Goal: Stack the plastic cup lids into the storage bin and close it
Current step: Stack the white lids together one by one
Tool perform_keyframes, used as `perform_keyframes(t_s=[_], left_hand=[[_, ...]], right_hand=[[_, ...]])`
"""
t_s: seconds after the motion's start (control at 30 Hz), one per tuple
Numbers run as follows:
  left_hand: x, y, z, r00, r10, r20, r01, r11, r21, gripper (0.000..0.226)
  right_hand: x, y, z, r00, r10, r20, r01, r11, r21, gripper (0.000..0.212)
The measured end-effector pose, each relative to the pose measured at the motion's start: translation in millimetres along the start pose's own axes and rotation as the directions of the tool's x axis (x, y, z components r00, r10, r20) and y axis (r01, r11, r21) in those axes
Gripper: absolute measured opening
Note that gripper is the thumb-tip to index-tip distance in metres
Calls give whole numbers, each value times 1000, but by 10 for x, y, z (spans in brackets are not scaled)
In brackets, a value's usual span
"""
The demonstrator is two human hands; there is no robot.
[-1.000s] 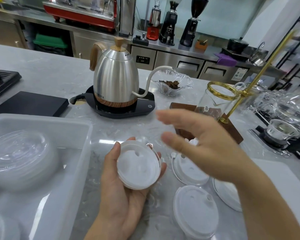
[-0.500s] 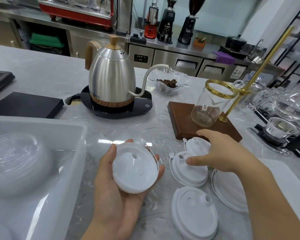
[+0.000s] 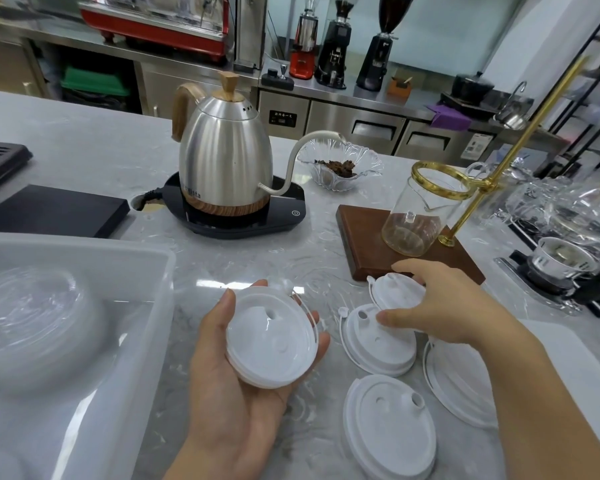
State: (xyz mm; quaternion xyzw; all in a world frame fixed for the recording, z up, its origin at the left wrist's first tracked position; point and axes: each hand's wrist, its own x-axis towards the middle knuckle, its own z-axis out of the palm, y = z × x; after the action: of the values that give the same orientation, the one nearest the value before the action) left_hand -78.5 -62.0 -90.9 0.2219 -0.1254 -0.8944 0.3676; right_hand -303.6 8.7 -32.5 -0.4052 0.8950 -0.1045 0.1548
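My left hand (image 3: 236,393) holds a small stack of white cup lids (image 3: 274,337) in its palm, thumb and fingers curled round the rim. My right hand (image 3: 444,306) grips a tilted white lid (image 3: 395,292) at the far end of the loose group on the counter. Three more white lids lie flat there: one under my right fingers (image 3: 378,344), one nearer me (image 3: 388,431), and one partly hidden by my right forearm (image 3: 461,386). The translucent storage bin (image 3: 146,306) stands open at the left with clear domed lids (image 3: 32,323) inside.
A steel gooseneck kettle (image 3: 226,168) sits on its black base behind the lids. A wooden stand (image 3: 364,244) with a glass beaker (image 3: 416,216) and brass ring is just beyond my right hand. A glass dish (image 3: 340,164) and glassware (image 3: 568,216) stand further right.
My right hand has dropped from above the counter onto the far lid and taken hold of it. My left hand keeps its stack in place.
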Motion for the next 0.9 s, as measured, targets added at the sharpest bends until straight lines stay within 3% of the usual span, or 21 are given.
perform_keyframes(t_s=[0.1, 0.2, 0.37, 0.47, 0.67, 0.9], left_hand=[[0, -3, 0, 1000, 6, -4, -6, 1000, 6, 46], [2, -4, -2, 1000, 8, -7, -8, 1000, 11, 48], [17, -8, -22, 1000, -13, 1, 13, 1000, -3, 55], [24, -13, -28, 1000, -17, 19, 17, 1000, -5, 58], [12, -18, -11, 995, -57, 76, 56, 998, 9, 59], [6, -33, -34, 962, -142, 234, 154, 987, -35, 62]], right_hand=[[-32, -21, -56, 997, -62, -49, 66, 994, 91, 90], [-86, -73, -129, 986, -154, -62, 166, 942, 293, 85], [-188, -194, -222, 915, -401, -53, 360, 748, 558, 85], [-232, -242, -232, 853, -520, -49, 402, 594, 697, 79], [-340, -418, -172, 785, -617, -59, 485, 553, 677, 69], [-391, -592, 13, 702, -706, 94, 548, 620, 562, 86]])
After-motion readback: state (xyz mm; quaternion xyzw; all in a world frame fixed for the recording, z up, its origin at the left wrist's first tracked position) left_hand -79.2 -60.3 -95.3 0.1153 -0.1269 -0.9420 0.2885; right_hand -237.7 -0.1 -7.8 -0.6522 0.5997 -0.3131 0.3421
